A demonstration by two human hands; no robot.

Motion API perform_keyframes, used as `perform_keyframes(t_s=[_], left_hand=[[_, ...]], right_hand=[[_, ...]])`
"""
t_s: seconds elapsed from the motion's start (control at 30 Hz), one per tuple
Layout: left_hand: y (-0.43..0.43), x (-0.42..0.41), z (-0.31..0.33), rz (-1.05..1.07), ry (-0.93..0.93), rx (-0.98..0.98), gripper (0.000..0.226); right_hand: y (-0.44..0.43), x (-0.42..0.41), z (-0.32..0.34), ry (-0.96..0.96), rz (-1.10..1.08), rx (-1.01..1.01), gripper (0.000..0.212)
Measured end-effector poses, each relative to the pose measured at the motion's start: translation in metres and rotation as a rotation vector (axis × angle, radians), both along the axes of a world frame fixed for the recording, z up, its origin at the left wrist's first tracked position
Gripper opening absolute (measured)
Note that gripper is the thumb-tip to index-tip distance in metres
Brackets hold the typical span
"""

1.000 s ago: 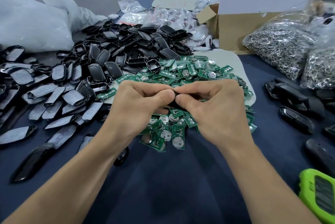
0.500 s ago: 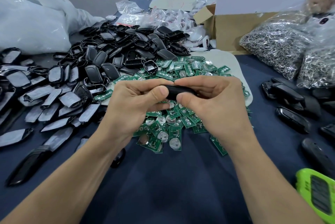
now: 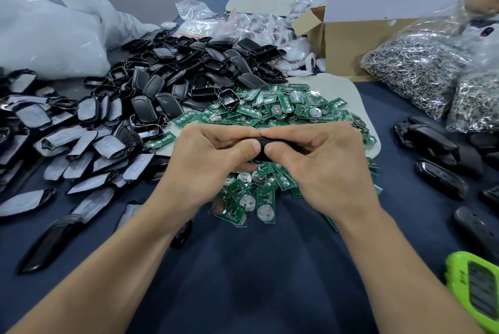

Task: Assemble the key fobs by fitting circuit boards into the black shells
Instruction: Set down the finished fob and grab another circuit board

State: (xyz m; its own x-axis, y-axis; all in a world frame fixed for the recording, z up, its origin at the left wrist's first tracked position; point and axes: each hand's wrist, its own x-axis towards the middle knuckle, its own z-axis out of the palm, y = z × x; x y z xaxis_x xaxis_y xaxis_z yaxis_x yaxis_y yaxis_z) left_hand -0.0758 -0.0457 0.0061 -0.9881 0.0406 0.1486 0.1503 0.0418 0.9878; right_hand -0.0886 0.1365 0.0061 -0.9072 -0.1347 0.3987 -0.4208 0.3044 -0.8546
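My left hand (image 3: 205,163) and my right hand (image 3: 321,168) meet above the table's middle and pinch one black key fob shell (image 3: 272,141) between thumbs and forefingers. Most of that shell is hidden by my fingers. Under my hands lies a heap of green circuit boards (image 3: 283,106) with round coin cells. Behind and to the left spreads a pile of empty black shells (image 3: 189,74). Shell halves with grey film (image 3: 81,144) cover the left side.
Finished black fobs (image 3: 432,144) lie at the right on the dark blue cloth (image 3: 243,266). Bags of metal key rings (image 3: 415,68) and an open cardboard box (image 3: 351,44) stand at the back right. A green device (image 3: 475,290) sits at the lower right edge. White plastic bags (image 3: 46,33) fill the back left.
My thumbs have closed together over the black shell, covering more of it than half a second ago. Both hands stay in the same spot above the boards.
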Motion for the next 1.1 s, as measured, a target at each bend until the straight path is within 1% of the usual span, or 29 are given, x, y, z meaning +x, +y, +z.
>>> perform_keyframes(t_s=[0.1, 0.27, 0.33, 0.4, 0.47, 0.6, 0.67, 0.77, 0.87, 0.97, 1.03, 1.1], left_hand=[[0.002, 0.001, 0.001, 0.025, -0.036, 0.086, 0.017], [0.005, 0.0, -0.002, 0.056, -0.061, 0.121, 0.015], [0.007, 0.001, -0.003, 0.073, -0.046, 0.125, 0.018], [0.008, 0.0, -0.003, 0.091, -0.034, 0.141, 0.018], [0.009, 0.0, -0.002, 0.109, -0.038, 0.165, 0.017], [0.009, 0.002, 0.0, 0.099, -0.043, 0.201, 0.022], [0.009, 0.004, 0.0, 0.09, -0.033, 0.206, 0.02], [0.011, 0.005, 0.0, 0.102, -0.034, 0.208, 0.017], [0.012, 0.005, 0.0, 0.112, -0.034, 0.191, 0.02], [0.014, 0.004, 0.0, 0.136, -0.05, 0.197, 0.022], [0.014, 0.002, 0.0, 0.173, -0.079, 0.19, 0.02], [0.012, -0.001, 0.0, 0.216, -0.123, 0.217, 0.018]], right_hand=[[-0.005, 0.001, 0.001, 0.046, -0.029, 0.019, 0.019], [-0.007, -0.001, -0.001, 0.019, -0.046, -0.01, 0.019], [-0.007, -0.003, -0.002, -0.038, -0.029, -0.06, 0.021], [-0.007, -0.006, -0.003, -0.135, 0.007, -0.177, 0.02], [-0.007, -0.008, -0.005, -0.186, 0.018, -0.266, 0.018], [-0.008, -0.007, -0.006, -0.156, 0.02, -0.293, 0.015], [-0.009, -0.007, -0.007, -0.146, 0.004, -0.298, 0.014], [-0.01, -0.005, -0.008, -0.131, -0.02, -0.28, 0.013], [-0.011, -0.004, -0.006, -0.116, -0.02, -0.262, 0.014], [-0.01, -0.004, -0.003, -0.11, -0.029, -0.235, 0.019], [-0.007, -0.003, -0.003, -0.056, -0.099, -0.147, 0.027], [-0.006, -0.002, -0.002, 0.026, -0.141, -0.016, 0.039]])
